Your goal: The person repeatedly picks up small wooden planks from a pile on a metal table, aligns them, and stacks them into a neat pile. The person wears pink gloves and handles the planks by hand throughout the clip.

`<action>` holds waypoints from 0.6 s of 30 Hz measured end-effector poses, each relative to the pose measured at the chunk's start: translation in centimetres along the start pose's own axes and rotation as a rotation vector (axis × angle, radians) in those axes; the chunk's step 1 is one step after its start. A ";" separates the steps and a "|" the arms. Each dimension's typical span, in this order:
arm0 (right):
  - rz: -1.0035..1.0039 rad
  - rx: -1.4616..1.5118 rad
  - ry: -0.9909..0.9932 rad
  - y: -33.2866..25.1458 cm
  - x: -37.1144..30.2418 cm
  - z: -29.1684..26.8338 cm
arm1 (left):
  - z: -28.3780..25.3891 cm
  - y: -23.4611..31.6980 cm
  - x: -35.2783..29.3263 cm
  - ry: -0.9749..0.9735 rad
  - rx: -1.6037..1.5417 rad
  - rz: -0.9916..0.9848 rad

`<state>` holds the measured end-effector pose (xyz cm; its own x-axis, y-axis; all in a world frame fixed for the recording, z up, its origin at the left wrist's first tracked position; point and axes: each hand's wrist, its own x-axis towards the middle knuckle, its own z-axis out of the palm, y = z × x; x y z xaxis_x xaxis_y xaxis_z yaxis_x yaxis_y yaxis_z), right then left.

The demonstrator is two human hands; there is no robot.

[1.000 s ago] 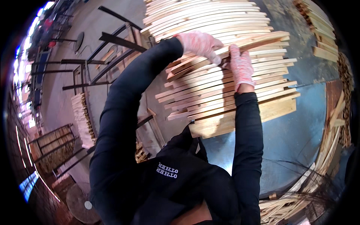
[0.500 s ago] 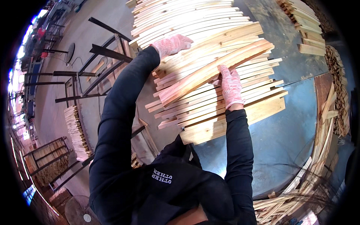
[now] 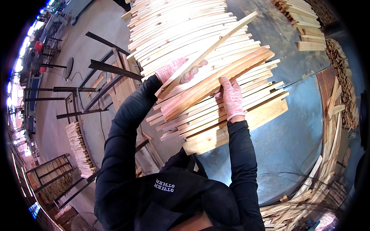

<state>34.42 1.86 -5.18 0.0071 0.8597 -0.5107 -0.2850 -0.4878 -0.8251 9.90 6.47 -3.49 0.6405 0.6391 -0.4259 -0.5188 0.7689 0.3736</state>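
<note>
My left hand [image 3: 172, 70], in a pinkish knit glove, is closed on a wooden board [image 3: 208, 51] that is turned up on its narrow edge. Its fingers show past the far side of the board. My right hand [image 3: 232, 97], gloved alike, grips a second wooden plank [image 3: 196, 94] near its middle, thumb on top. This plank slants up to the right, over a row of pale wooden strips [image 3: 181, 29] lying side by side. A wider board [image 3: 216, 139] lies at the near end of the row.
The strips rest on a blue-grey metal tabletop [image 3: 287, 115]. More boards [image 3: 311, 36] lie at the far right, and long thin offcuts [image 3: 308, 196] pile up along the right edge. A black metal frame [image 3: 104, 69] stands on the left, beside a stack of strips [image 3: 81, 150].
My left hand has turned its board from lying flat up onto its edge and shifted it slightly nearer. My right hand keeps its grip on the plank, with little movement.
</note>
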 end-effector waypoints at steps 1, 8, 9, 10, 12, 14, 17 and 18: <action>0.008 0.032 0.001 -0.8 -0.9 0.6 | -0.1 -0.4 0.2 -0.017 -0.018 0.001; -0.027 -0.136 0.022 -0.8 0.2 -0.4 | -2.4 -1.7 2.6 -0.141 0.055 -0.052; -0.034 -0.088 0.022 -0.7 0.4 -0.5 | -2.7 -1.8 2.8 -0.168 0.082 -0.050; -0.045 -0.044 0.030 -0.6 0.4 -0.3 | -3.3 -1.9 3.0 -0.224 0.117 -0.032; -0.006 -0.070 0.031 -0.7 0.7 0.1 | -3.2 -2.1 2.5 -0.160 0.227 0.048; -0.043 -0.197 0.018 -1.3 1.0 0.2 | 0.8 -1.7 2.4 0.205 0.515 -0.071; -0.146 -0.483 0.076 -0.4 2.6 0.5 | 6.0 -0.5 3.0 0.042 2.208 0.145; -0.213 -0.721 0.130 -0.7 3.0 0.4 | 9.6 0.0 2.2 0.129 2.349 -0.231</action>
<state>34.23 4.81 -6.03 0.1176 0.9434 -0.3101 0.4313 -0.3298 -0.8398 16.78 7.72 3.46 0.4986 0.6477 -0.5761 0.8599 -0.4536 0.2342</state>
